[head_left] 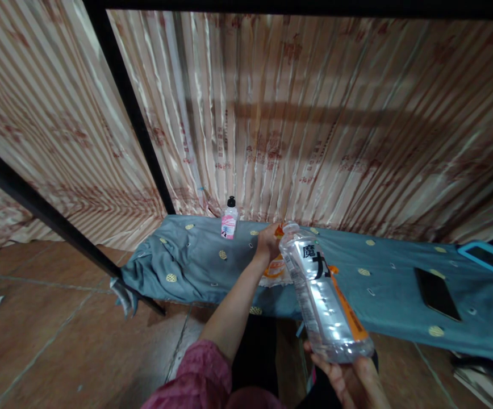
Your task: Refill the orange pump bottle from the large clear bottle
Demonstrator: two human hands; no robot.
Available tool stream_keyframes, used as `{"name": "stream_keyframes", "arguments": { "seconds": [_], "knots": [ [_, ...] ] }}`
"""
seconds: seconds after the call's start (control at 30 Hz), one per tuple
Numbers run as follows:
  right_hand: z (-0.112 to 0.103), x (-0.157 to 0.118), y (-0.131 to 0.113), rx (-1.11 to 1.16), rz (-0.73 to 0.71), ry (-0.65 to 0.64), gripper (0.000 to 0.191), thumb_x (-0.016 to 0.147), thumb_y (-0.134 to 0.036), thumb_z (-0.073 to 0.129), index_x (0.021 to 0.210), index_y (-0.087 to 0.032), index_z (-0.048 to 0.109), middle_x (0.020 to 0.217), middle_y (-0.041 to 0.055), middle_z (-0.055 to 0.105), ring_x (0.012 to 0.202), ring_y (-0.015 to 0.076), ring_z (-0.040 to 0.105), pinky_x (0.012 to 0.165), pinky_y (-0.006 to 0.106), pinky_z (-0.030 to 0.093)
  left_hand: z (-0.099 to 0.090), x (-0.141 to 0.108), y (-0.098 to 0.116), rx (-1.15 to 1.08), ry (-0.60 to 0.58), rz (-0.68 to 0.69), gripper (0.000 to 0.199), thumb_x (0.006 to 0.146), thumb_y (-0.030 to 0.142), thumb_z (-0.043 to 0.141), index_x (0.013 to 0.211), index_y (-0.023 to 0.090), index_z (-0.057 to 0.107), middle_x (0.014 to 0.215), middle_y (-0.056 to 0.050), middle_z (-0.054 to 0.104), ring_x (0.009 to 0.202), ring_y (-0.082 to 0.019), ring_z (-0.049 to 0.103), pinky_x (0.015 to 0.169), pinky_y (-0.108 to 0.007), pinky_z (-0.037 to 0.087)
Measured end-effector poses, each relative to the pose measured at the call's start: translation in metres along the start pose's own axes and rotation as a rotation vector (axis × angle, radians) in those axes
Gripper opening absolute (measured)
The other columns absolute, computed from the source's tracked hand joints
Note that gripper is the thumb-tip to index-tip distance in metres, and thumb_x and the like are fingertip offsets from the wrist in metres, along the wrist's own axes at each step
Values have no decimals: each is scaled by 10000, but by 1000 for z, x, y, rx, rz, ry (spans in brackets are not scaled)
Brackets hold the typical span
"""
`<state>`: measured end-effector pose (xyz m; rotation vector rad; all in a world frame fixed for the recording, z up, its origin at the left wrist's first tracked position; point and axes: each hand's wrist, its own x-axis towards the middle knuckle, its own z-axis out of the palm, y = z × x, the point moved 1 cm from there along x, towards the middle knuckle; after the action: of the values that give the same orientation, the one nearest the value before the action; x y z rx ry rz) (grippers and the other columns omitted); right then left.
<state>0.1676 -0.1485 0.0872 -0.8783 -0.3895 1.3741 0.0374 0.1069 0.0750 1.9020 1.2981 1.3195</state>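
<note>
My right hand grips the base of a large clear plastic bottle with a silver and orange label and large black characters. The bottle leans away from me, its neck up and to the left. Beside the neck, my left hand is closed, with a bit of orange showing at its fingers; the bottle partly hides them. Just below that hand, an orange and white plastic packet lies on the cloth. I cannot tell whether the orange bit belongs to the packet.
A small clear bottle with a black cap and pink label stands at the back left of the blue-grey cloth. To the right lie a dark phone and a blue-framed device. A dark metal post rises before the curtain.
</note>
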Motion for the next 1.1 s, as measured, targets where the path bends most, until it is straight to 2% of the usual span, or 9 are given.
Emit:
{"name": "stream_keyframes", "arguments": {
  "seconds": [0.67,1.1],
  "knots": [
    [5,-1,-2,2,-1,-4,404,614,-483,882,957,-293,782,886,64,839,705,282,793,634,298,649,0,0,-1,2,4,3,163,823,304,600,857,177,698,897,-74,737,806,-219,664,781,-310,521],
    [-1,0,0,-8,5,-18,402,646,-495,861,989,-308,766,915,68,838,737,280,793,658,316,647,3,1,-4,-4,16,15,188,824,328,598,861,176,703,886,-74,730,802,-219,659,774,-311,518]
  ]
}}
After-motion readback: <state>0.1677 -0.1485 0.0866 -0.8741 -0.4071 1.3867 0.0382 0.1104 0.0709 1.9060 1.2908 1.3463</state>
